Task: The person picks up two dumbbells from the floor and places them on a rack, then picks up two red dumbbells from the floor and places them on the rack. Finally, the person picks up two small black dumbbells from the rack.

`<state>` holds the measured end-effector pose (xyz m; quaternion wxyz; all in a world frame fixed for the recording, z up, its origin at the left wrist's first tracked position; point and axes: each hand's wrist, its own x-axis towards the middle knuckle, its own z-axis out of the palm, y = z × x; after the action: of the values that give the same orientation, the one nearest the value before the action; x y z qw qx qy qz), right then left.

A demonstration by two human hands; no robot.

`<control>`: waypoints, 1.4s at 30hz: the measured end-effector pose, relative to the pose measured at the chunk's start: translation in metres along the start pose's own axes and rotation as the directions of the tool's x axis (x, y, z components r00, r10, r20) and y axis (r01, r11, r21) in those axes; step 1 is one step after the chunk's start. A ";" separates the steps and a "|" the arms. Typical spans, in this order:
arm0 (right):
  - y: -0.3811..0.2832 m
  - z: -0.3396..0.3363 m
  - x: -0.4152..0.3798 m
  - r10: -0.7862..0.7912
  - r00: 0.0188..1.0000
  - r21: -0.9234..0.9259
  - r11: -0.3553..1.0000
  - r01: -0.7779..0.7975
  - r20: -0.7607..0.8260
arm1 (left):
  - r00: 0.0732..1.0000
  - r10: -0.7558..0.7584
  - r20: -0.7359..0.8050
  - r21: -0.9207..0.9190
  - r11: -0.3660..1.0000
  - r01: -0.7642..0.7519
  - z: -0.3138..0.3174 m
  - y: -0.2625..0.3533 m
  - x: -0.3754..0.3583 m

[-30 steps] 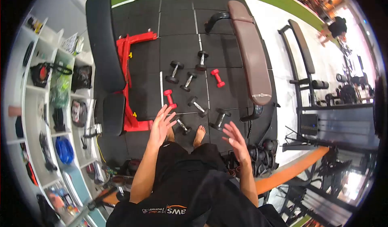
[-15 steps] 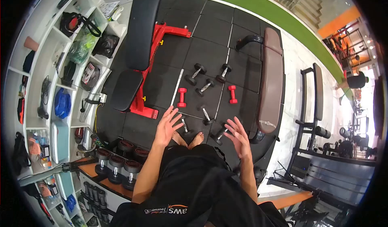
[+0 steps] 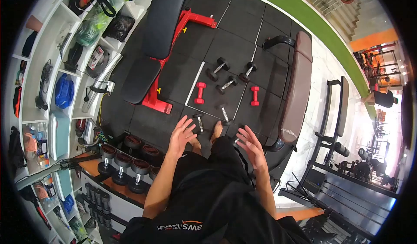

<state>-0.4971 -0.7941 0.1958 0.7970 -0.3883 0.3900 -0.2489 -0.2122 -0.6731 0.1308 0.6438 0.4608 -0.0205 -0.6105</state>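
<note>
Both hands hang in the air above the floor, fingers spread and holding nothing. My left hand (image 3: 180,137) is nearest to a black dumbbell with a metal handle (image 3: 200,123). My right hand (image 3: 252,146) partly covers another dumbbell beside my leg. Farther out on the black mat lie a red dumbbell (image 3: 200,93), a second red dumbbell (image 3: 255,96) and several black dumbbells, among them one at the centre (image 3: 226,84). My bare feet (image 3: 216,131) show between the hands, one ahead of the other.
A black bench with a red frame (image 3: 158,100) stands on the left, a brown bench (image 3: 294,92) on the right. White shelves (image 3: 52,87) line the far left. A dumbbell rack (image 3: 89,165) is at the lower left. Another person (image 3: 384,98) is far right.
One foot has moved forward and the other sits farther back by the leg. The view has shifted, so the benches and the far dumbbells appear farther right. Both hands remain spread.
</note>
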 end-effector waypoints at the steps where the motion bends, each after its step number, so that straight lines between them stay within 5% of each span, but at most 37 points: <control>1: 0.001 -0.002 0.003 0.010 1.000 0.009 1.000 -0.010 0.002 | 1.000 -0.002 -0.010 -0.014 1.000 0.002 0.000 -0.001 0.002; 10: -0.010 -0.029 0.061 0.144 0.982 -0.074 0.988 -0.136 0.119 | 0.986 0.016 -0.168 -0.011 1.000 -0.018 -0.005 -0.032 0.038; 15: -0.004 -0.073 0.111 0.358 0.922 -0.209 0.922 -0.325 0.147 | 0.958 -0.037 -0.286 0.088 0.994 0.065 0.000 -0.083 0.087; 20: 0.057 -0.125 0.172 0.394 0.904 -0.068 0.919 -0.389 0.166 | 0.901 -0.050 -0.430 0.088 0.991 0.097 -0.012 -0.162 0.137; 26: 0.141 -0.158 0.251 0.300 0.935 0.279 0.896 -0.345 0.190 | 0.816 -0.075 -0.573 0.108 0.980 0.166 -0.106 -0.305 0.229; 30: 0.185 -0.165 0.324 0.273 0.954 0.387 0.872 -0.300 0.125 | 0.750 -0.116 -0.651 0.264 0.891 0.368 -0.178 -0.378 0.296; 34: 0.247 -0.199 0.394 0.322 0.946 0.569 0.773 -0.280 0.029 | 0.577 0.013 -0.816 0.197 0.946 0.258 -0.257 -0.450 0.356; 36: 0.275 -0.215 0.420 0.350 0.937 0.621 0.735 -0.270 -0.007 | 0.594 -0.087 -0.800 0.126 0.943 0.309 -0.271 -0.468 0.375; 41: 0.347 -0.263 0.483 0.363 0.932 0.568 0.763 -0.309 0.018 | 0.640 -0.126 -0.758 0.282 0.821 0.496 -0.340 -0.566 0.416; 42: 0.359 -0.276 0.494 0.331 0.944 0.439 0.849 -0.294 -0.008 | 0.644 -0.144 -0.751 0.285 0.810 0.513 -0.338 -0.563 0.424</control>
<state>-0.4053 -1.0508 -0.4163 0.8760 -0.1226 0.4157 -0.2119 -0.3373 -0.7261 -0.6387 0.3422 0.7942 0.1624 -0.4751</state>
